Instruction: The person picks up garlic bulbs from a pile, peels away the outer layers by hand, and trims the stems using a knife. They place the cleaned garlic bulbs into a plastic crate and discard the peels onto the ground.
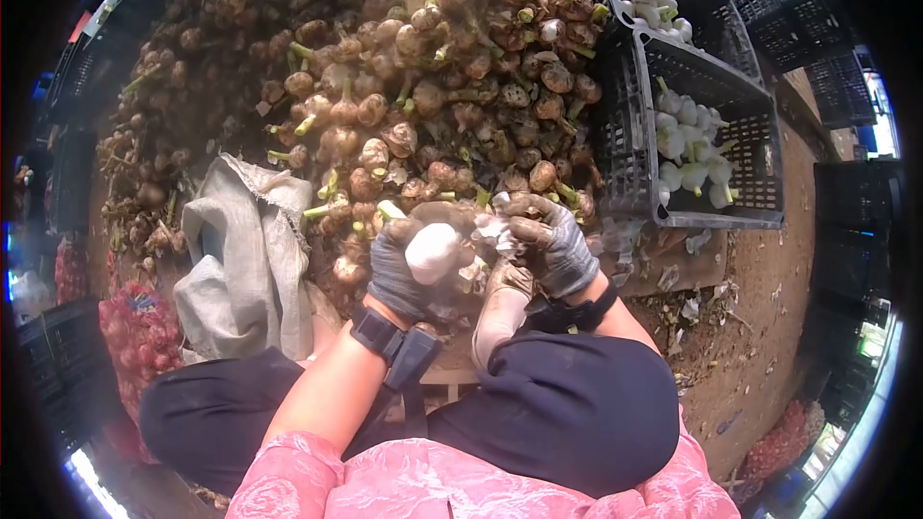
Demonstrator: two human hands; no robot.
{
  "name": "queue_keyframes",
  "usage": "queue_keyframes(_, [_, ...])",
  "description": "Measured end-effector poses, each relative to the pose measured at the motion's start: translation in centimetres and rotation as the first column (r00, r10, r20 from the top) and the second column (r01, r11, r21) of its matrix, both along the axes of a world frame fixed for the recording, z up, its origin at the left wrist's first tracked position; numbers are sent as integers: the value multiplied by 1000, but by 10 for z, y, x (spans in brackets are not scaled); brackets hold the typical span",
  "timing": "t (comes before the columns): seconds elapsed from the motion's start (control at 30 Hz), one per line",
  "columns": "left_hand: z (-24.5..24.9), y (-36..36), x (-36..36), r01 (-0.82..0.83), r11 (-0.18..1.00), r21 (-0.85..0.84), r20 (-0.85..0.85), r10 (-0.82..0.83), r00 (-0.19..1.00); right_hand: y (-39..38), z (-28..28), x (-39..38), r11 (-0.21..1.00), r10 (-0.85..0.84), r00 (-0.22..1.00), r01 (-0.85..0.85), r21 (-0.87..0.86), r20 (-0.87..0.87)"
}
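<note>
In the head view my left hand (396, 274), in a grey glove, is closed around a white garlic bulb (433, 253) whose green stem end points up and left. Just to its right, my gloved right hand (556, 248) pinches loose papery garlic skin (492, 231) close to the bulb. The bulb's lower side is bright and smooth; part of it is covered by my left fingers. Beyond both hands rises a big heap of unpeeled, soil-stained garlic (375, 115), some with cut green stems.
Two black crates (711, 214) at the right hold clean white garlic bulbs (687, 139). A pale woven sack (236, 250) lies to the left, beside a red mesh bag (139, 336). Skin scraps (690, 308) litter the ground at right. More dark crates (784, 0) stand at the upper right.
</note>
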State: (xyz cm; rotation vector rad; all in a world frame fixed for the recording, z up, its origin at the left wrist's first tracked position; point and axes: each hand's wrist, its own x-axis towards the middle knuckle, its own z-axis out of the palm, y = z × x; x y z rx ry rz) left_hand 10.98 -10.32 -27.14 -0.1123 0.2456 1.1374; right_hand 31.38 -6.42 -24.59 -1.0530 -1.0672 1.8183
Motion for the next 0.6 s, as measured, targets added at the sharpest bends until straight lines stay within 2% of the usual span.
queue_keyframes(0.03, [2, 2, -2, -2, 1000, 1, -3, 2, 1000, -1, -4, 9, 997, 18, 1000, -18, -74, -7])
queue_keyframes(0.07, [9, 3, -3, -38, 999, -31, -80, 35, 996, -2, -4, 17, 988, 36, 999, -38, -150, -15])
queue_keyframes(0.1, [14, 3, -3, -73, 996, -59, -156, 63, 986, -4, 1, 26, 970, 123, 978, -83, -226, 171])
queue_keyframes(0.13, [17, 4, -2, -67, 996, -58, -151, 58, 987, -4, -18, 40, 926, 352, 840, -249, -283, 414])
queue_keyframes(0.17, [19, 5, 0, -78, 992, -99, -264, 49, 963, -7, -9, 36, 831, 462, 369, -497, -248, 807])
queue_keyframes(0.2, [19, 7, 4, -90, 986, -137, -371, 33, 928, -13, 0, 32, 654, 289, -221, -665, -360, 932])
queue_keyframes(0.27, [13, 5, 14, 30, 996, -89, -466, -68, 882, -17, 6, 41, 653, 259, -239, -671, -352, 936])
queue_keyframes(0.3, [13, 2, 19, 164, 986, 32, -666, -101, 739, -16, 11, 41, 771, 360, 219, -618, -157, 907])
queue_keyframes(0.33, [14, -2, 25, 319, 941, 116, -831, -84, 550, -17, 16, 40, 885, 346, 638, -466, -14, 688])
queue_keyframes(0.37, [17, -3, 38, 380, 912, 155, -754, -140, 642, -22, 21, 36, 960, 279, 916, -262, -95, 290])
queue_keyframes(0.4, [60, 5, 42, 666, 699, 262, -948, 57, 314, -29, -16, 37, 990, 126, 985, -133, 51, 119])
queue_keyframes(0.43, [67, 4, 49, 541, 786, 300, -825, -71, 560, -29, -3, 37, 989, 65, 997, -59, -133, 44])
queue_keyframes(0.47, [69, 3, 53, 410, 866, 286, -620, -158, 768, -28, 9, 39, 949, -11, 1000, 4, -316, -19])
queue_keyframes(0.5, [61, 4, 51, 398, 891, 217, -666, -162, 728, -18, 9, 44, 985, -77, 996, 71, -158, -36])
queue_keyframes(0.53, [52, 5, 46, 374, 916, 146, -708, -167, 686, -12, 16, 54, 946, -280, 903, 201, -255, -327])
queue_keyframes(0.57, [48, 6, 34, 347, 934, 83, -725, -182, 664, -4, 33, 58, 913, -405, 818, 341, -224, -408])
queue_keyframes(0.6, [45, 9, 35, 242, 967, 80, -744, -104, 660, 4, 43, 62, 855, -512, 708, 476, -207, -487])
